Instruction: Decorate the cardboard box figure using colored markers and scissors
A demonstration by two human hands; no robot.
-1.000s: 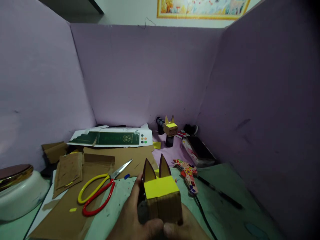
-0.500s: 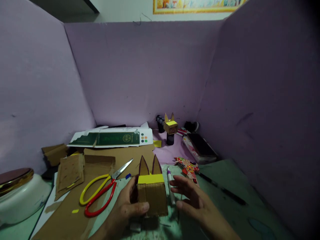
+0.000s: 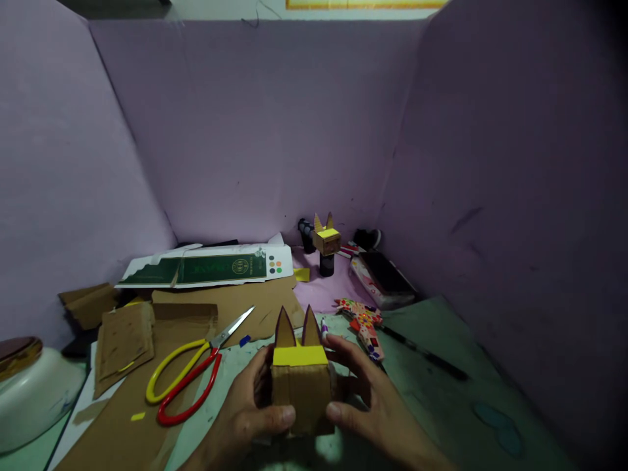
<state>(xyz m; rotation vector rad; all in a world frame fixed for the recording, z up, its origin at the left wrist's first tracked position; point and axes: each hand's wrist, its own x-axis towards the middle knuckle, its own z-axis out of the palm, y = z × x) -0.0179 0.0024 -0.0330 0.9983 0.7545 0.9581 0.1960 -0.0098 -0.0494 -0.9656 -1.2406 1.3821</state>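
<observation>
A small cardboard box (image 3: 310, 396) with two pointed ears and a yellow strip along its top edge is upright in front of me. My left hand (image 3: 248, 402) grips its left side, the thumb pressed on the near face. Against the right edge lies the thumb of my right hand (image 3: 370, 405), with the fingers curved behind that side; their tips are partly hidden. Behind the box, a white marker with a purple end (image 3: 324, 326) is mostly covered. Scissors (image 3: 213, 347) with one yellow and one red handle lie open to the left.
A similar eared box (image 3: 326, 243) sits on a black cylinder at the back. Cardboard pieces (image 3: 184, 320) and a green-and-white printed panel (image 3: 210, 267) spread leftward. Rightward are a patterned knife-like item (image 3: 366, 327), a black pen (image 3: 441, 364) and a phone (image 3: 387, 273). Purple panels (image 3: 265, 131) enclose the area.
My right hand has moved left from beside the box onto its right side. My left hand keeps its grip. The view has shifted slightly down and right.
</observation>
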